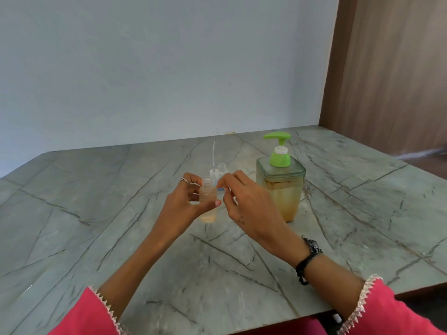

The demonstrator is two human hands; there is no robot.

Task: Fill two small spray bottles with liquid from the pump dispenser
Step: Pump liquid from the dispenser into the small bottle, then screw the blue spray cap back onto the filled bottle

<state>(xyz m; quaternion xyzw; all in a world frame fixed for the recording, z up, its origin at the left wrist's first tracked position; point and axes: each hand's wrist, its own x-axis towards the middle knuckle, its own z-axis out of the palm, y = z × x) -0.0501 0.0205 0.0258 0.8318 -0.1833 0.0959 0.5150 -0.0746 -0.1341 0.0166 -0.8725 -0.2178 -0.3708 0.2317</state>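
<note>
From the head camera we see our left hand (183, 201) curled round a small spray bottle (207, 192), uncapped, its threaded neck up and a little pale liquid inside; it looks light, thin-walled and smooth, so we judge the body between thumb and fingers is the right place to grip, gently, lest it squash or slip. Our right hand (244, 201) hovers just beside the bottle's neck with fingertips pinched together; whether they hold anything we cannot tell. Just beyond both hands stands a second clear bottle (221, 168), open, with a spray head and thin dip tube (213, 153) beside it. The pump dispenser (280, 180), heavy-looking and half full of amber liquid, stands just beyond our right hand.
</note>
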